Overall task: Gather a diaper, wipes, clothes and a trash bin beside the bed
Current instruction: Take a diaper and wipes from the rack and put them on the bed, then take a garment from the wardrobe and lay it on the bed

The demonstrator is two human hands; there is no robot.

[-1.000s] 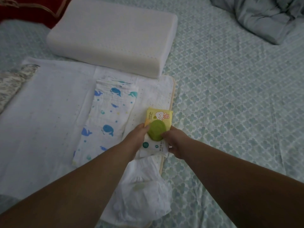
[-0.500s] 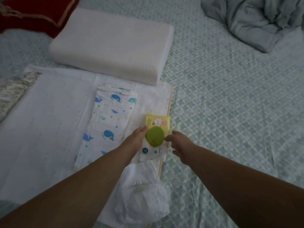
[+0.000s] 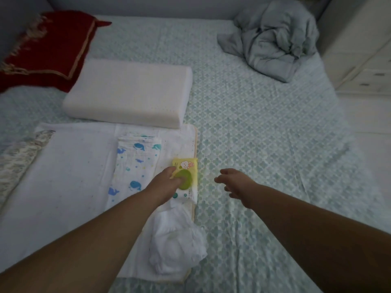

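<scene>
A yellow and white pack of wipes [image 3: 191, 166] with a green lid lies at the right edge of the white changing mat [image 3: 63, 176]. My left hand [image 3: 167, 185] rests on the pack, fingers on the green lid. My right hand [image 3: 232, 182] hovers over the bedsheet just right of the pack, fingers loose, holding nothing. A folded whale-print cloth [image 3: 135, 166] lies on the mat left of the wipes. A white diaper [image 3: 177, 246] sits at the mat's near right corner. No trash bin is in view.
A white foam pillow [image 3: 129, 92] lies beyond the mat. A red cushion [image 3: 46, 49] is at the far left, a crumpled grey blanket [image 3: 273, 39] at the far right. A white drawer unit [image 3: 364, 60] stands beside the bed. A patterned cloth [image 3: 19, 161] lies at the left.
My right hand has let go of the wipes pack and moved off to the right. My left hand stays on the pack. The camera has tilted up, showing more of the bed.
</scene>
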